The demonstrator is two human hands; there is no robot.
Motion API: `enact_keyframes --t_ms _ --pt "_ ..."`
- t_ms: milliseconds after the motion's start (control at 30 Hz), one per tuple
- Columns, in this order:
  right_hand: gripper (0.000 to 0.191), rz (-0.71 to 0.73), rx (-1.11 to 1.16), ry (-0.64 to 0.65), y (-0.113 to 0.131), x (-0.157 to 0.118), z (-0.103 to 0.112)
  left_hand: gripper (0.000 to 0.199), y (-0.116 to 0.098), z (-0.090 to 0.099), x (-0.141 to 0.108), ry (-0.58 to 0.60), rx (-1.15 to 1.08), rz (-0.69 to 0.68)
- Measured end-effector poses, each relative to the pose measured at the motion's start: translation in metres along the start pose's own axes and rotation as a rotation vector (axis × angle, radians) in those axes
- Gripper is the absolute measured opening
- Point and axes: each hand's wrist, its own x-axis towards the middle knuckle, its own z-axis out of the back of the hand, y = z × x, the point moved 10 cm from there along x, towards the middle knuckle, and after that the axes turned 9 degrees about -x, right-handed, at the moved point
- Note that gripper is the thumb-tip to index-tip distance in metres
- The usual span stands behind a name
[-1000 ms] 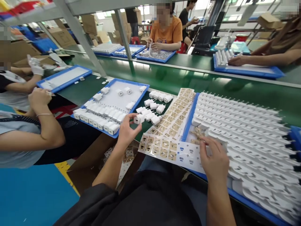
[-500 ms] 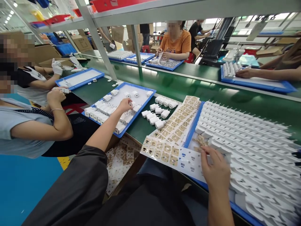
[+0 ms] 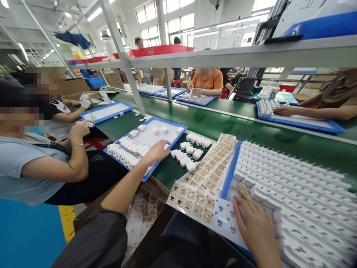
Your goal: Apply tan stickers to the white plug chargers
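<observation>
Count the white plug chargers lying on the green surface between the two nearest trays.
11 white plug chargers: four in the far row, three mid-cluster, four in the nearest row.

On the boxy white plastic plugs, dark slots are seen. The shallow rectangular blue-rimmed plastic tray is floored in white. The flat white sticker sheet is patterned with rows of rounded tan squares, and its pale end is dotted with blue and grey shapes. The long glossy green work surface is streaked with pale reflections. The flat blue floor is bordered by yellow.
</observation>
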Motion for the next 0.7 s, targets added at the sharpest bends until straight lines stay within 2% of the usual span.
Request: enact_keyframes --t_ms 100,200,367,467,567,700 --pt "0.029 0.022 0.059 0.004 0.0 -0.001 -0.005 0.035 -0.049 -0.048 -0.031 0.128 -0.052 -0.191" --pt "0.026 0.02 0.163 0.012 0.002 0.003 0.003 0.036 -0.087 -0.093 -0.054 0.296 -0.165 -0.319" --pt "0.021 -0.056 0.29 0.033 0.007 0.01 0.028 0.04 -0.126 -0.136 -0.066 0.485 -0.302 -0.432" --pt "0.019 -0.12 0.309 0.04 0.003 0.009 0.038 0.04 -0.14 -0.154 -0.07 0.637 -0.336 -0.456" --pt "0.02 -0.157 0.309 0.049 0.0 0.004 0.043 0.037 -0.141 -0.167 -0.073 0.765 -0.374 -0.376" --pt "0.019 -0.141 0.123 0.021 0.008 0.006 0.056 0.04 -0.133 -0.172 -0.071 0.813 -0.428 -0.237"
